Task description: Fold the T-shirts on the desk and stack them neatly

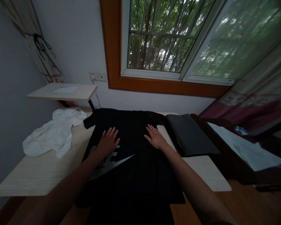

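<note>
A black T-shirt (pixel 133 134) with a pale printed logo lies spread out on the light wooden table (pixel 42 175), its sleeves toward the wall and its lower part reaching the front edge. My left hand (pixel 108 142) rests flat on the shirt's left half, just above the print, fingers spread. On the right half, near the shirt's side edge, my right hand (pixel 155 137) lies flat with its fingers apart. Neither hand grips the cloth.
A crumpled white garment (pixel 53 131) lies on the table's left, below a small raised shelf (pixel 63 90) with a paper. To the right are a dark grey folded item (pixel 192 134) and a dark surface bearing a white sheet (pixel 245 147). A window and wall stand behind.
</note>
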{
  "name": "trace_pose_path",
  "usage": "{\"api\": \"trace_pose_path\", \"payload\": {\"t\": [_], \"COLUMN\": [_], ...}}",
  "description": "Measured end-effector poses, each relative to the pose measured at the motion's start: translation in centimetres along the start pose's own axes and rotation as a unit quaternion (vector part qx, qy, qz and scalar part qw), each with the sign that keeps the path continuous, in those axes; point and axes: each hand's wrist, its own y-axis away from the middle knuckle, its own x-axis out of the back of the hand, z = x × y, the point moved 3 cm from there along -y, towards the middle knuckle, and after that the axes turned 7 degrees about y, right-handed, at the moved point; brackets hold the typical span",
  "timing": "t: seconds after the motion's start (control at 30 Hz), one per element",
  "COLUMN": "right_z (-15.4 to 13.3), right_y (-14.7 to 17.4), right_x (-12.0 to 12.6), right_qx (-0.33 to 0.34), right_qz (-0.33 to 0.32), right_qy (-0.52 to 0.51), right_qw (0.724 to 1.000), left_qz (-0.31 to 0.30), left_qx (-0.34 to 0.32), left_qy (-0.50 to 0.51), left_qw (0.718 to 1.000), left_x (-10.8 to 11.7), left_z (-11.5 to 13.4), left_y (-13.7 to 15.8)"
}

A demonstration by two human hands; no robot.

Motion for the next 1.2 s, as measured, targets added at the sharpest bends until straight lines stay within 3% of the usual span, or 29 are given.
{"api": "trace_pose_path", "payload": {"t": [0.67,0.9,1.07,1.2], "right_z": [3.1,4.4,4.9,4.7], "right_y": [-7.8,-6.0,-4.5,-3.4], "right_x": [-1.0,-0.7,-0.3,0.0], "right_qx": [0.009,0.018,0.011,-0.021], "right_qz": [-0.026,0.011,0.015,0.013], "right_qy": [-0.024,-0.048,-0.031,-0.004], "right_qw": [0.999,0.999,0.999,1.0], "left_qz": [-0.001,0.102,0.047,0.006], "left_qx": [0.014,0.033,0.032,0.017], "left_qy": [0.008,0.074,0.094,0.071], "left_qw": [1.0,0.991,0.994,0.997], "left_x": [-1.0,0.4,1.3,2.3], "left_z": [-3.5,-6.5,-9.3,-9.8], "left_y": [-6.6,-3.3,0.2,3.1]}}
